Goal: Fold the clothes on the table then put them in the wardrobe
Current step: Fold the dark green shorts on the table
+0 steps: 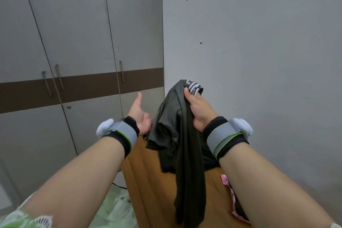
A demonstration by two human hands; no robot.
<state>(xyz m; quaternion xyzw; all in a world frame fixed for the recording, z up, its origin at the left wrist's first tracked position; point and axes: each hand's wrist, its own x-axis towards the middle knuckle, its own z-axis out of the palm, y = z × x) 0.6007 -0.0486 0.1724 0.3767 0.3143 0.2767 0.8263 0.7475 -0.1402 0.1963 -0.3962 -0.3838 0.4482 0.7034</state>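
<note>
Right hand gripping dark garment; left hand open

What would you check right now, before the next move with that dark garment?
1. Right hand grips the dark garment near its striped trim: ok.
2. Left hand is open, beside the cloth and free to take an edge: ok.
3. Garment spread flat for folding: not ok, it hangs bunched.
4. Bare wooden table under it to lay it on: ok.
5. Pink cloth at the table's right edge out of the way: cannot tell.
6. Wardrobe doors open: not ok, shut.
</note>
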